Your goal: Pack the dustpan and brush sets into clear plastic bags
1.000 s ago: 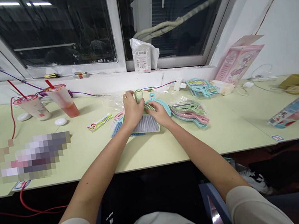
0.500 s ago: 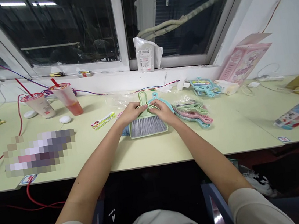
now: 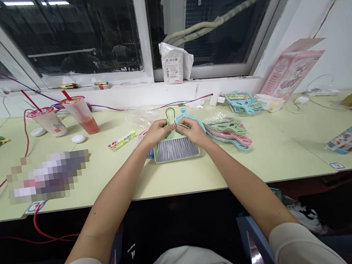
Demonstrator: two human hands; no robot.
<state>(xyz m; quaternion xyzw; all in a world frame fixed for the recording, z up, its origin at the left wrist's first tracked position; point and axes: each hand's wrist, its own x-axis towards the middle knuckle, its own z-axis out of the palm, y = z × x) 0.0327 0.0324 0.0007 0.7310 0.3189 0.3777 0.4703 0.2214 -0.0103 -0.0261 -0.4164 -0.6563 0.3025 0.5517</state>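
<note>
Both hands are on a small green hand brush with grey bristles (image 3: pixel 177 149), which lies against a green dustpan (image 3: pixel 170 114). My left hand (image 3: pixel 159 131) grips the set's left side near the base of the handle, its thumb on top. On the opposite side, my right hand (image 3: pixel 192 129) grips it in the same way, the two thumbs almost meeting. The fingertips underneath are hidden. Part of a light blue dustpan (image 3: pixel 183 112) shows behind my right hand. Pink and blue pieces peek out by my left hand, mostly covered.
Bagged brush sets (image 3: pixel 228 132) in green, pink and blue lie right of my hands, with another blue packed set (image 3: pixel 244 102) farther back. A printed card strip (image 3: pixel 122 141) lies to the left. Two drink cups (image 3: pixel 81 114) stand at the back left near red cables.
The view has shifted slightly, so the scene sits a little farther right. Both hands keep their hold on the green set, with hardly any movement.
</note>
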